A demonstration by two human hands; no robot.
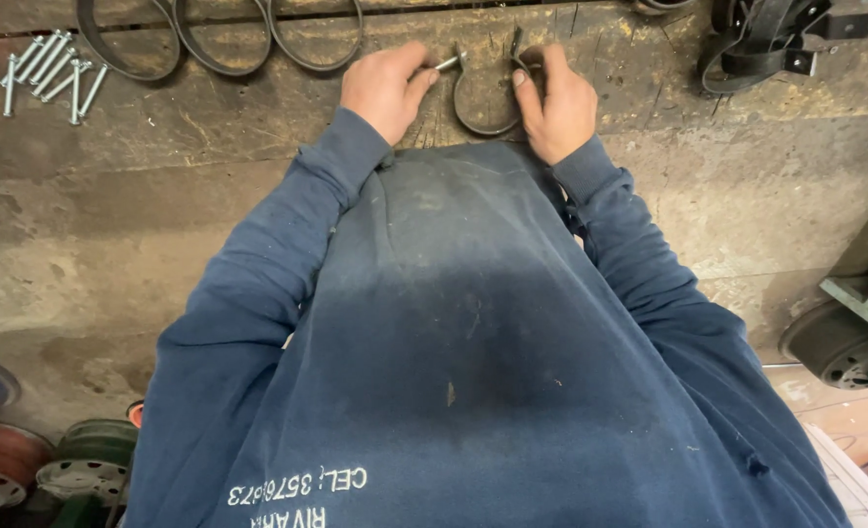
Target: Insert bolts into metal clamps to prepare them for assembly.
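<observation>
The left hand is closed around a silver bolt, with the thumb and fingers pinching its shaft, and the bolt tip points toward the ear of a dark metal band clamp. This clamp is a round strap with an open loop, and it lies on the worn wooden workbench between the two hands, close to the person's body. The right hand grips the right side of the clamp, fingers curled over its upper end. At the far left of the bench lies a group of loose bolts. Several larger metal rings lie along the back edge, and more finished clamps are piled at the upper right.
</observation>
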